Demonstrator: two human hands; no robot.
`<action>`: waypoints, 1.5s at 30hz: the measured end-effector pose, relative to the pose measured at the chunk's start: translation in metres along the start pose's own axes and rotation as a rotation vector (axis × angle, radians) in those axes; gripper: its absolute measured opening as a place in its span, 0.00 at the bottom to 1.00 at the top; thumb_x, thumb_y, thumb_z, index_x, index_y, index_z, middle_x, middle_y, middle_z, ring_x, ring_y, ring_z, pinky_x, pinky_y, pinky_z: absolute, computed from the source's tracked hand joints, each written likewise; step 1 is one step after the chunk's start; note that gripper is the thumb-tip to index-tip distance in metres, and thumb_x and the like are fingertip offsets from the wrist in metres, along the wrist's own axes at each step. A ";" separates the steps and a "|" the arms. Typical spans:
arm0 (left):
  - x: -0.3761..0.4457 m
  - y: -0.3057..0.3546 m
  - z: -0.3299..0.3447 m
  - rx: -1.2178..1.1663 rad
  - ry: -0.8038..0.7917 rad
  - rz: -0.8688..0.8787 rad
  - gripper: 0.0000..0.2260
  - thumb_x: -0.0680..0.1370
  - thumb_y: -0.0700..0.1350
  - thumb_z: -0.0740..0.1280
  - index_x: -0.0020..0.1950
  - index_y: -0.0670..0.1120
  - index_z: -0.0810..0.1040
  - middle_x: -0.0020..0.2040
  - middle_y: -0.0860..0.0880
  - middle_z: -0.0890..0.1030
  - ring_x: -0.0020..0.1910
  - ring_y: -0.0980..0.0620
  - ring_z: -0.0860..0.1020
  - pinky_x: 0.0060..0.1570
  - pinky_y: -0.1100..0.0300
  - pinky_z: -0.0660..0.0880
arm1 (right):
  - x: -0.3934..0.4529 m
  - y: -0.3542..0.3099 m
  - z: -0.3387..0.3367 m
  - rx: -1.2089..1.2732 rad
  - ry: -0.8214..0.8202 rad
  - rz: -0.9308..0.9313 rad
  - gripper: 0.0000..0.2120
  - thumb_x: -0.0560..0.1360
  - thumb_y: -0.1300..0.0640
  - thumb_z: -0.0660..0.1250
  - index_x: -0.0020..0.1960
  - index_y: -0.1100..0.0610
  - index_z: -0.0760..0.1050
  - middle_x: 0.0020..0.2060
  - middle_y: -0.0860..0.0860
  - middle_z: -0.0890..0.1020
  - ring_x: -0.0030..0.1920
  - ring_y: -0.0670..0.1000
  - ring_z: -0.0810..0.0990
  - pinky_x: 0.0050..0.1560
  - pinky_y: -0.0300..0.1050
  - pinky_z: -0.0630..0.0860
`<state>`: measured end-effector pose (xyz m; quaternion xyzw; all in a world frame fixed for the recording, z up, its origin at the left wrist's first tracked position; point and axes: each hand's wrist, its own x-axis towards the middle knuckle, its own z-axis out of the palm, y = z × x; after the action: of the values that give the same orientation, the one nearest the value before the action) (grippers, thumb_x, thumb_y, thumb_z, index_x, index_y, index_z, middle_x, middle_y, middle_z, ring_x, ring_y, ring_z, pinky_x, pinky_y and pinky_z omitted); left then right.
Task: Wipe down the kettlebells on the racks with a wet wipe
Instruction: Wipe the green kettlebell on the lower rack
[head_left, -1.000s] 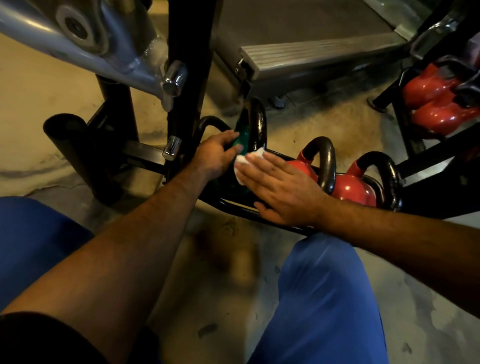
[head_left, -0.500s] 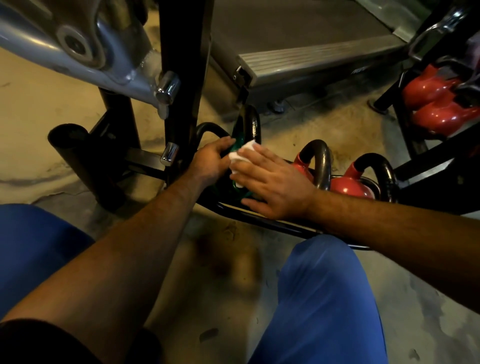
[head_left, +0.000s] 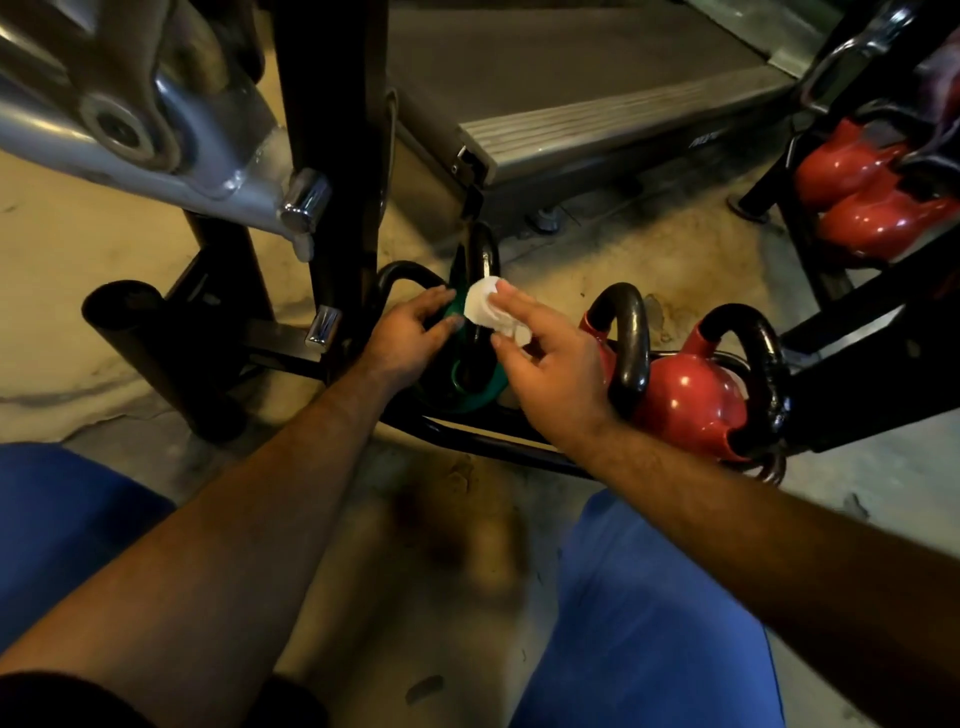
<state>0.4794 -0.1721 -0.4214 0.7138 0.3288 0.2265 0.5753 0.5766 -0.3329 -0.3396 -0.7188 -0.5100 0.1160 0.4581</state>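
Head view: left hand (head_left: 410, 332) braced, fingers spread, on green kettlebell (head_left: 470, 392); right hand (head_left: 545, 358) pinching wet wipe (head_left: 485, 310) against its black handle. Likely heavy, rigid, steadied by handle; wipe soft, limp. One green between hands, two red kettlebells (head_left: 691, 400) right of right hand, more red far right.

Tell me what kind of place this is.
Most likely a gym. Red kettlebells sit on a low black rack, more red ones fill a second rack at right, and what looks like a treadmill deck stands behind.
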 end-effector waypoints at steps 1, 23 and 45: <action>0.001 -0.001 0.001 -0.001 0.014 -0.005 0.21 0.78 0.46 0.70 0.71 0.45 0.76 0.74 0.47 0.72 0.74 0.52 0.68 0.76 0.51 0.63 | 0.000 -0.002 0.004 0.106 0.077 0.112 0.19 0.77 0.66 0.69 0.67 0.60 0.78 0.63 0.52 0.81 0.65 0.46 0.79 0.65 0.38 0.75; 0.005 -0.017 -0.001 -0.028 -0.039 0.072 0.30 0.72 0.61 0.69 0.71 0.48 0.76 0.71 0.48 0.75 0.71 0.50 0.72 0.73 0.43 0.67 | 0.014 -0.009 -0.001 0.488 -0.416 0.521 0.38 0.70 0.22 0.51 0.74 0.38 0.68 0.71 0.47 0.75 0.73 0.48 0.69 0.77 0.60 0.59; 0.019 -0.036 0.002 -0.036 -0.016 0.060 0.26 0.74 0.59 0.69 0.70 0.51 0.76 0.71 0.50 0.76 0.72 0.52 0.72 0.74 0.44 0.66 | 0.008 -0.006 -0.012 0.425 -0.388 0.369 0.24 0.80 0.36 0.50 0.71 0.43 0.68 0.57 0.38 0.78 0.55 0.27 0.76 0.53 0.25 0.73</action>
<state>0.4862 -0.1549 -0.4578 0.7147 0.2984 0.2438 0.5837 0.5843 -0.3321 -0.3260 -0.6518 -0.4135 0.4352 0.4634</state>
